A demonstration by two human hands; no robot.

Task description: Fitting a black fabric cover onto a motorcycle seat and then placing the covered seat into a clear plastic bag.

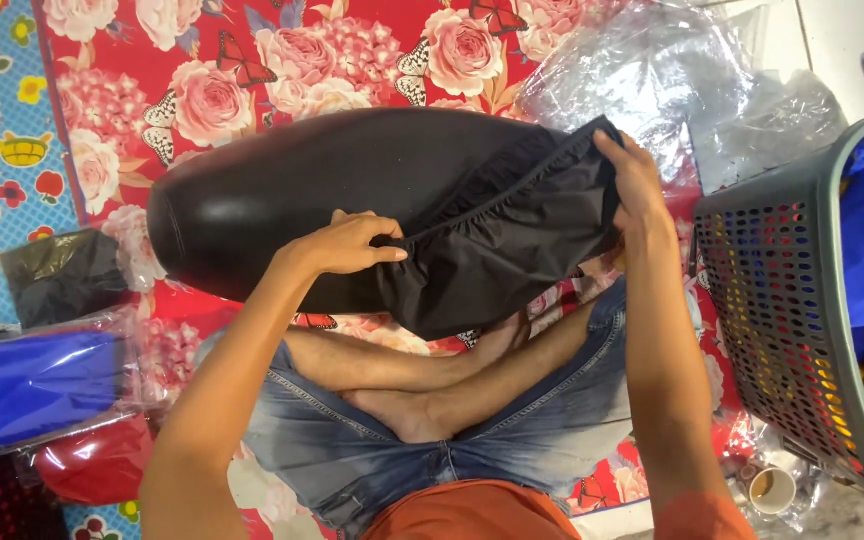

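1. Gripping the gathered hem of a black fabric cover (pixel 512 235), the left hand (pixel 352 243) is closed on the cloth, thumb on top and fingers curled under the elastic edge.
2. The right hand (pixel 634 178) is likewise clamped on the same cover, pinching its far corner, with the wrist bent and the forearm running straight down toward the body.
3. The cover is matte black with a puckered, elastic rim; it is pulled partway over one end of a glossy black seat cushion (pixel 292 195), which is long, rounded and smooth, and catches a soft shine.
4. The cushion lies across the person's crossed legs in denim shorts, above a red floral mat (pixel 252 70) with pink roses and butterflies.
5. The left forearm angles up from the lower left; both elbows sit wide apart.
6. To the right stands a grey perforated basket (pixel 782 300) holding blue and red cloth.
7. On the left lie bagged packs, one blue (pixel 32 385), one black (pixel 62 275), one red.
8. Crumpled clear plastic (pixel 672 80) sits beyond the right hand.
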